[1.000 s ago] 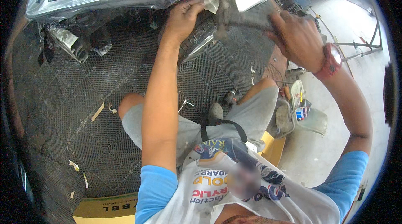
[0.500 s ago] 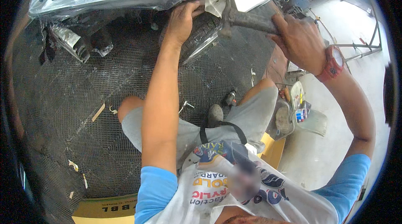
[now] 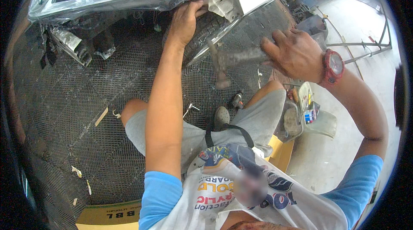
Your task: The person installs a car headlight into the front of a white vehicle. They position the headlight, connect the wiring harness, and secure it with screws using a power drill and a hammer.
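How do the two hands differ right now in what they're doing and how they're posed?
The left hand lies flat on the tyre under the car's bent panel; the right hand is fisted around a hammer handle, away from the car. The left arm reaches straight up; the right is bent at the elbow. Only the right wrist wears a red watch. Both are bare.

1. My left hand (image 3: 186, 18) presses flat against the tyre (image 3: 206, 32), which is dark with a blocky tread and sits half hidden under the car's bodywork.
2. My right hand (image 3: 292, 51) grips a hammer (image 3: 228, 60) by its handle. It is grey and dusty; the handle runs roughly level and the head hangs downward, just beside the tyre, not touching it.
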`<state>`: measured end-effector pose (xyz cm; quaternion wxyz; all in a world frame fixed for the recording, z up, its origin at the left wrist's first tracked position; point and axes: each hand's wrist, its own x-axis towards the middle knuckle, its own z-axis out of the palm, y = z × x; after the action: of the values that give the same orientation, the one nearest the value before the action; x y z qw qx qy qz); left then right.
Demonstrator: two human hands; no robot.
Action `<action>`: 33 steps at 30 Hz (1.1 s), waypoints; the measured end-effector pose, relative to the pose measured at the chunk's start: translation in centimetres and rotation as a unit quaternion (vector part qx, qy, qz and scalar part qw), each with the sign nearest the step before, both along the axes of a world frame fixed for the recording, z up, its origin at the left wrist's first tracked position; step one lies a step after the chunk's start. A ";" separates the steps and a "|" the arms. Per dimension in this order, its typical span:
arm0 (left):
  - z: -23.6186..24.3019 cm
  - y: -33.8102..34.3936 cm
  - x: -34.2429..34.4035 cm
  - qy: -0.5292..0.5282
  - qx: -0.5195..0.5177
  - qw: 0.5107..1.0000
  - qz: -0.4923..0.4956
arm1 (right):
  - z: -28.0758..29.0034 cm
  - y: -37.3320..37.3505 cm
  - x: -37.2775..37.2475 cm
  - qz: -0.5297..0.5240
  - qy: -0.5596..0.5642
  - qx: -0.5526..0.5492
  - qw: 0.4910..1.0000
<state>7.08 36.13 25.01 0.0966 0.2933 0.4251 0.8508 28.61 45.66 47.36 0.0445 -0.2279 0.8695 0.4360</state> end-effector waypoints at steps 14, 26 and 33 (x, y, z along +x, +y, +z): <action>0.8 0.4 0.3 -0.026 0.018 0.999 -0.009 | 1.6 2.1 -0.6 -0.075 0.076 -0.031 0.994; 0.9 0.6 0.9 -0.024 0.042 0.999 -0.006 | 1.2 3.2 -0.8 -0.072 0.064 0.006 0.995; 0.2 0.6 0.2 -0.021 0.053 0.998 -0.023 | -1.6 0.8 1.1 -0.089 0.008 -0.028 0.996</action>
<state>7.29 36.74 25.25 0.1097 0.2896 0.3701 0.8759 29.66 46.51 45.77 0.0694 -0.1469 0.8987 0.4073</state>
